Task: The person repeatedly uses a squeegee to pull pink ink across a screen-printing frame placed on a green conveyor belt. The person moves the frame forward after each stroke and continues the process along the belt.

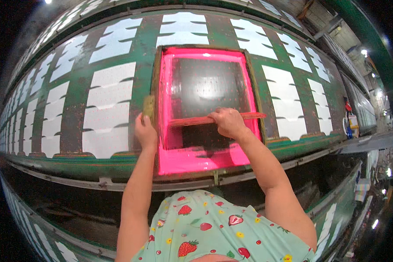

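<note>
White sheets [109, 109] line the green desk [74, 113]. The left hand [146, 133] grips a yellowish block [149, 105] beside the pink-bordered frame [187, 53]; the right hand [229, 122] grips a red bar [187, 122] across it; more sheets lie further right.

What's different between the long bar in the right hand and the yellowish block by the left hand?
The long bar is reddish, while the block is dull yellow. The bar is much longer than the block. The bar lies crosswise over the frame; the block points lengthwise at the frame's left side. Both have a hand on them: the right hand grips the bar, the left hand touches the block.
</note>
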